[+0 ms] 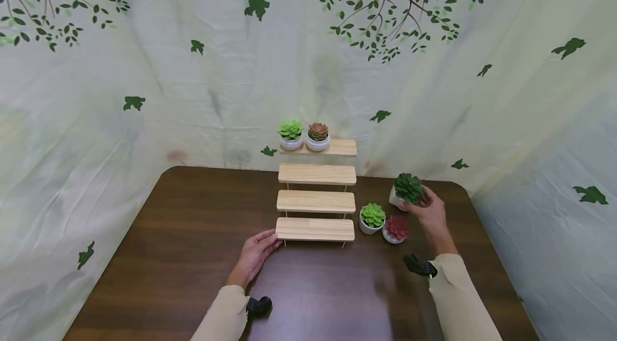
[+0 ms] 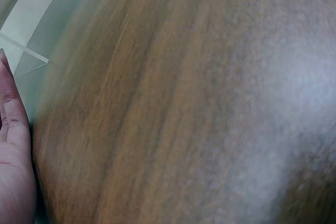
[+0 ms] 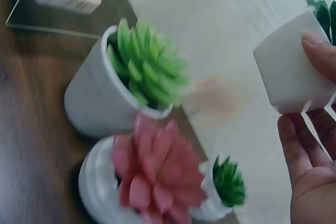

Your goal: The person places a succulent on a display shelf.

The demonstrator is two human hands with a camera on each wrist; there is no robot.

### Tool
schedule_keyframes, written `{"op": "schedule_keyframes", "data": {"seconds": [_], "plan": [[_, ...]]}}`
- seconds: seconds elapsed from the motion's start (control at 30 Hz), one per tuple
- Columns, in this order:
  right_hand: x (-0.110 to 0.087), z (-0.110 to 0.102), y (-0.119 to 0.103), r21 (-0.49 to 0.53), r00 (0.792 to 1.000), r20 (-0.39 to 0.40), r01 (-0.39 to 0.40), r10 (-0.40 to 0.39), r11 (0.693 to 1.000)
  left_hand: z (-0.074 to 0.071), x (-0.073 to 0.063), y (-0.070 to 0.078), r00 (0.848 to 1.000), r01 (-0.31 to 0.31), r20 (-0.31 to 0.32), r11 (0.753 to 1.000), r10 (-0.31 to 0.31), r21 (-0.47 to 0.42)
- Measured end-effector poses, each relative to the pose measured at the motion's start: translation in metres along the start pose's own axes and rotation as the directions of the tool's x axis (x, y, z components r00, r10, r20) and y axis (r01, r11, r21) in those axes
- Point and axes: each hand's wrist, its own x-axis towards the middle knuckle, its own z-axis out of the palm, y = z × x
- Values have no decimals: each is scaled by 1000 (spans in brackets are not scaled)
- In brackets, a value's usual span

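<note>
My right hand point(image 1: 432, 216) grips a dark green succulent point(image 1: 408, 187) in a white angular pot point(image 3: 294, 64). In the right wrist view the thumb lies on the pot's side and fingers curl under it. My left hand point(image 1: 255, 256) has its fingers extended to the left end of the lowest step of a wooden tiered stand point(image 1: 315, 229). Left of my right hand stand a light green succulent point(image 1: 373, 215) and a red succulent point(image 1: 396, 228), both in white pots. On the top step sit a bright green succulent point(image 1: 291, 129) and a brown one point(image 1: 318, 131).
The dark wooden table point(image 1: 193, 223) carries the stand near its back edge. Another small green succulent point(image 3: 229, 182) shows behind the red one in the right wrist view. A leaf-printed curtain point(image 1: 217, 84) hangs behind the table and along its sides.
</note>
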Motion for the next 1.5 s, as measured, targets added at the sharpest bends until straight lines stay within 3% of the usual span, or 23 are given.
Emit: {"op": "schedule_keyframes", "data": {"seconds": [0.43,0.7,1.1,1.5], "plan": [[22,33,-25,7,997,79,13,-14,1000,-1,-2,-1,999,-30,20,999,30,13],[35,52,-46,-14,996,91,17,-15,1000,-1,-1,2,1000,-12,15,1000,11,28],[55,73,-65,59,985,146,85,-93,995,-2,-2,0,1000,-13,27,999,12,32],[74,96,-85,17,971,184,153,-153,988,-2,0,0,999,-33,42,999,33,7]]}}
